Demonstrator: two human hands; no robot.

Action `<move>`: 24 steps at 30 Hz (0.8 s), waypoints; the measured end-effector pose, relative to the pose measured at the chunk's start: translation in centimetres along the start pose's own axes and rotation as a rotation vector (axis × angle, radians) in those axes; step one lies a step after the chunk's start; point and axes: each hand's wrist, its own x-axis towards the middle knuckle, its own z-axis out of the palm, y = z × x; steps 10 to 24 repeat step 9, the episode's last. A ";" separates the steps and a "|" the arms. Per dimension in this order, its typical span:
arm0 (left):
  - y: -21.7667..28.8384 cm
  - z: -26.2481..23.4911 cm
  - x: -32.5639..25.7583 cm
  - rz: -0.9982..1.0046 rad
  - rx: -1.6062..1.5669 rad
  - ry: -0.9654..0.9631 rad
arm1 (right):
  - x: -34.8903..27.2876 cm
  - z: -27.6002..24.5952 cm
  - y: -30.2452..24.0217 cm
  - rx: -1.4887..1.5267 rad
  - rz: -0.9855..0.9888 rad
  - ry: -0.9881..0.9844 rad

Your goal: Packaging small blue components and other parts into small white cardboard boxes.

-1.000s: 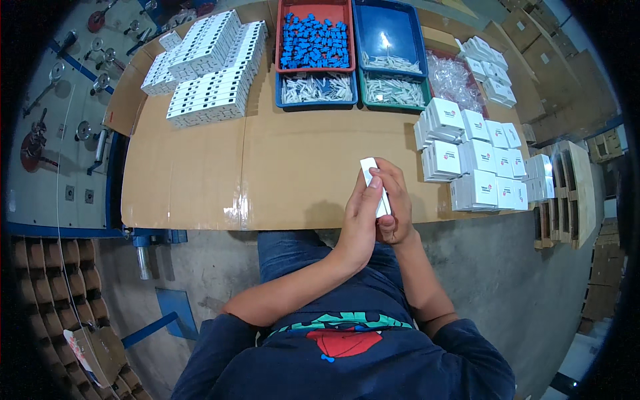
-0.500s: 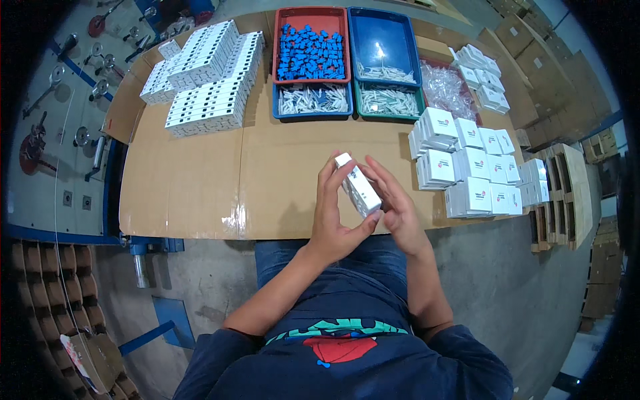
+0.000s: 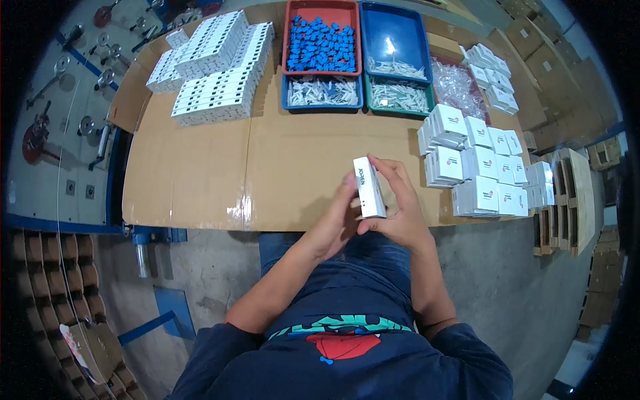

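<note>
A small white box (image 3: 371, 189) with dark print stands tilted above the near part of the cardboard-covered table. My right hand (image 3: 405, 215) grips it, fingers along its upper right side and thumb at its lower end. Close against the box's left side is my left hand (image 3: 335, 223), its fingers stretched out and slightly blurred. Whether those fingertips press on the box cannot be made out, since part of the hand is behind it.
Far left, white boxes with dark marks (image 3: 215, 100) are stacked. A red tray (image 3: 289, 40) of blue pieces and blue and green trays (image 3: 367, 40) of small white pieces stand at the back. Clear plastic bags (image 3: 459, 90) and piled white boxes (image 3: 485, 195) occupy the right.
The box has turned to show a printed narrow side and moved slightly right. My right hand has closed on it, while my left hand has loosened its hold. The view has shifted slightly.
</note>
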 end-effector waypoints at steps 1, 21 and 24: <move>0.0 0.9 -0.2 -0.001 -0.005 0.007 | -0.1 0.3 0.1 -0.046 0.001 0.023; -0.7 1.8 -0.8 0.051 0.044 0.162 | -0.4 1.9 1.5 0.018 -0.026 0.018; -0.7 1.8 -0.8 0.051 0.044 0.162 | -0.4 1.9 1.5 0.018 -0.026 0.018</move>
